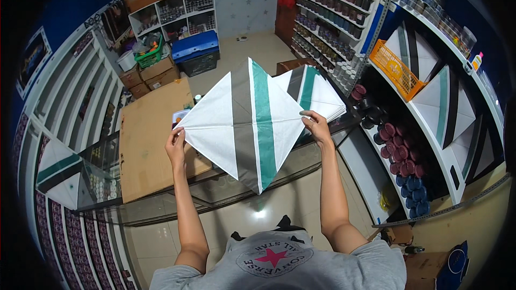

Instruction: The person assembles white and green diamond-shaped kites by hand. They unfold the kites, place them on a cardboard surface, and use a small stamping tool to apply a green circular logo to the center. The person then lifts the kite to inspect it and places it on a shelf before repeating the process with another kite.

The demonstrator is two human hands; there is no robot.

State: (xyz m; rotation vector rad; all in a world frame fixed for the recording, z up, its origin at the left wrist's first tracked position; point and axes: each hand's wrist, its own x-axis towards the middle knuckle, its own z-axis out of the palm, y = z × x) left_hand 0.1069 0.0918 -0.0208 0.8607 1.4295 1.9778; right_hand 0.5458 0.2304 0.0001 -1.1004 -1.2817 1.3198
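A diamond-shaped paper kite (pixel 209 108), white with one dark grey and one green stripe, is stretched out flat between my hands above the glass counter. My left hand (pixel 175 146) pinches its left corner. At the opposite corner my right hand (pixel 316 125) is closed on the kite's edge, with the thumb and fingers pressed together. A thin spar line runs across the kite from one hand to the other. Behind its right side, a stack of similar striped kites (pixel 328 99) lies on the counter, partly hidden by the kite I hold.
A cardboard sheet (pixel 145 145) covers the counter's left part. More kites (pixel 438 102) lean on the right shelf beside an orange basket (pixel 395 70). Spools (pixel 400 153) fill shelves at right. A blue-lidded box (pixel 194 48) stands at the back. Shelving (pixel 64 96) curves along the left.
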